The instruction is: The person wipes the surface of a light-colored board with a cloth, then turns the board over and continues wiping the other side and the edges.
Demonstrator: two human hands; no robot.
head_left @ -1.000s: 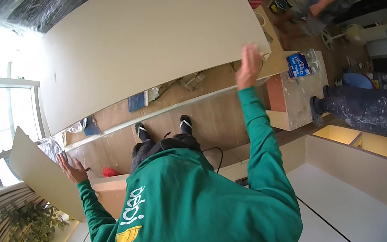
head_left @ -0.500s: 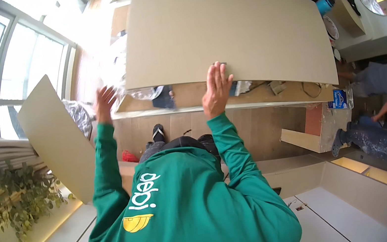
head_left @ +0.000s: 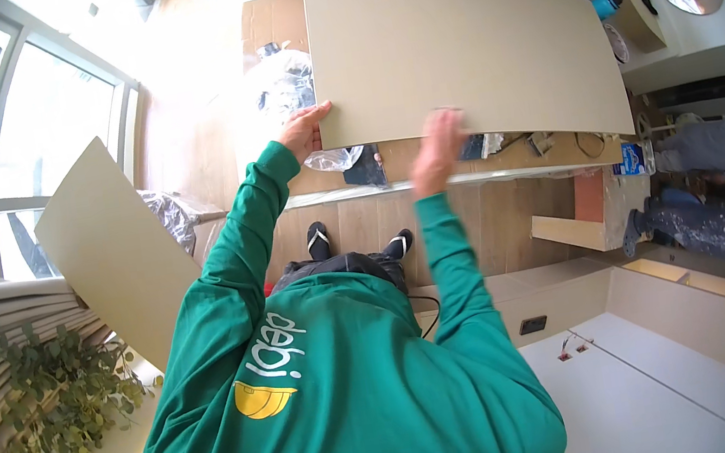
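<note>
L hand (head_left: 303,132) grips the lower-left corner of the big beige panel (head_left: 456,34), fingers curled over its edge. R hand (head_left: 437,145) lies flat and open against the panel's lower edge, blurred, pressing rather than gripping. Panel is held up off the floor, tilted, w/ both green sleeves (head_left: 243,244) reaching up to it. Below the panel: plastic wrap (head_left: 289,83), sandalled feet (head_left: 357,238) on wood floor. Left of the panel, well apart, a smaller beige board (head_left: 117,249) leans by the window (head_left: 15,157).
</note>
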